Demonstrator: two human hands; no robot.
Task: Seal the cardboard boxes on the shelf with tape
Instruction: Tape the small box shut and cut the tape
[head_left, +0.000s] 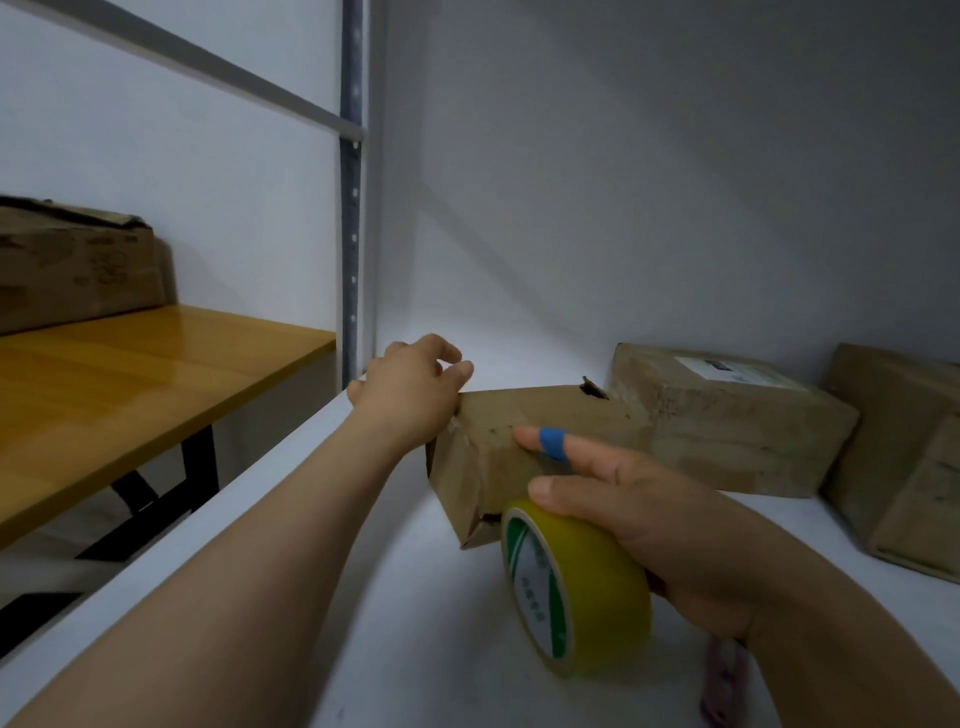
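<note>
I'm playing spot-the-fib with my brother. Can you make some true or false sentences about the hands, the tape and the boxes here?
1. The right hand holds a yellow tape roll. True.
2. The left hand holds scissors. False: it holds nothing and rests on the end of the nearest box.
3. A blue band wraps one right-hand finger. True.
4. The wooden table has nothing on it. False: a cardboard box sits on it.
5. The labelled box lies behind the nearest box. True.
</note>
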